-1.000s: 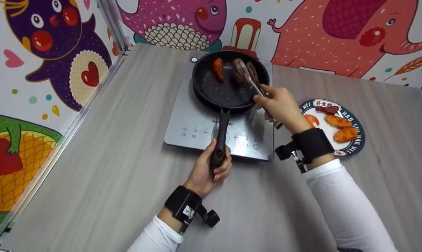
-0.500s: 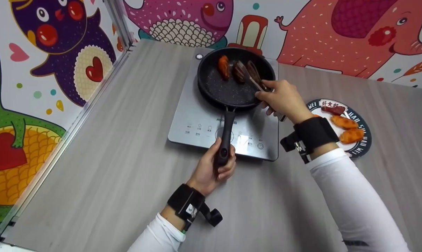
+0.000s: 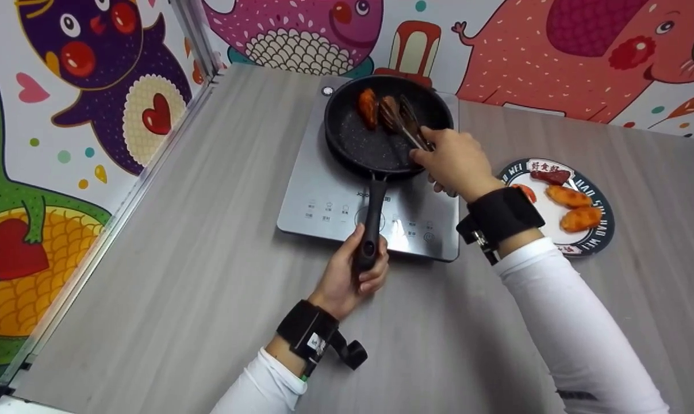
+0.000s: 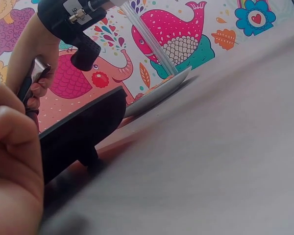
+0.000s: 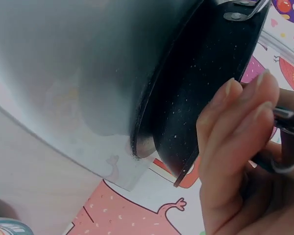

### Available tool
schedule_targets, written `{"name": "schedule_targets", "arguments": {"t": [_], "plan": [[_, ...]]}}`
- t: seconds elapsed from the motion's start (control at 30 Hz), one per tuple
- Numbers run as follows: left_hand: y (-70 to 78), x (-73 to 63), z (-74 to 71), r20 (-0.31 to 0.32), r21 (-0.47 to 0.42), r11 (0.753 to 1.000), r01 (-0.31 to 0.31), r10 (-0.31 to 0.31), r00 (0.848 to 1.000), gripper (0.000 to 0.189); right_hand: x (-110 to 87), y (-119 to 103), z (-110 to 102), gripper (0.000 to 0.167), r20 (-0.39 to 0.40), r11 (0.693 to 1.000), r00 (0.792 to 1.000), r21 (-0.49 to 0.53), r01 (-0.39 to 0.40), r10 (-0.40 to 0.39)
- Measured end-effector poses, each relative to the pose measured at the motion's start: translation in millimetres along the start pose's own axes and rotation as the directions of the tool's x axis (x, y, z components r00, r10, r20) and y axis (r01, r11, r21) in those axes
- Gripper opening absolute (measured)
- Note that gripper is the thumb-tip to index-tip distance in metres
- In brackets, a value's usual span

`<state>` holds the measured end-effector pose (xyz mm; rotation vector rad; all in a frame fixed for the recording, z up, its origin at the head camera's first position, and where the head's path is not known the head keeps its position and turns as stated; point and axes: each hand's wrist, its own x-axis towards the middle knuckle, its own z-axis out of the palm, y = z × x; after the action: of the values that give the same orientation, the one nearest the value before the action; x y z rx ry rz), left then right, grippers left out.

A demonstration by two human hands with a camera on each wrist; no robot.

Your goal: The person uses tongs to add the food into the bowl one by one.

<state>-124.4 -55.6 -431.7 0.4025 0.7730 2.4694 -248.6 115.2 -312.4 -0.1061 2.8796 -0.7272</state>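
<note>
Steadying the pan (image 3: 352,141), it seems, the left hand (image 3: 347,279) curls round its black handle (image 3: 374,218). Beyond that grip, an orange-brown wing (image 3: 368,109) lies in the pan. Farther right, the right hand (image 3: 457,162) pinches tongs (image 3: 407,132) angled down at a darker piece (image 3: 390,112), probably sparing fingers contact; whether their tips clasp it, I cannot tell. Right of this grip, a plate (image 3: 606,230) holds more food, presumably for easy reach.
</note>
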Motion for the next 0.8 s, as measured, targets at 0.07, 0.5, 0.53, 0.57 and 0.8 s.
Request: {"name": "schedule_targets", "arguments": {"t": [0.07,0.5,0.53,0.57,0.8], "plan": [[0.1,0.5,0.2,0.004,0.001,1.0,-0.002,0.002,1.0,0.041,0.4,-0.1,0.3,0.057,0.002,0.999,1.0,0.041,0.002,-0.002],[-0.5,0.6,0.9,0.013,0.011,1.0,-0.007,0.007,1.0,0.042,-4.7,12.1,-1.3,0.058,0.089,0.916,0.996,0.402,-0.005,-0.033],[-0.6,0.5,0.7,0.012,0.011,1.0,-0.006,0.006,1.0,0.042,-5.5,12.8,-1.3,0.059,0.09,0.913,0.995,0.408,-0.004,-0.036],[-0.7,0.5,0.5,0.014,0.008,1.0,-0.006,0.006,1.0,0.042,-6.3,13.5,-1.3,0.059,0.092,0.913,0.995,0.409,-0.001,-0.041],[-0.7,-0.9,-2.0,0.013,-0.008,1.0,-0.014,0.014,1.0,0.042,-13.5,19.2,-0.5,0.064,0.079,0.942,0.995,0.333,0.03,-0.059]]}}
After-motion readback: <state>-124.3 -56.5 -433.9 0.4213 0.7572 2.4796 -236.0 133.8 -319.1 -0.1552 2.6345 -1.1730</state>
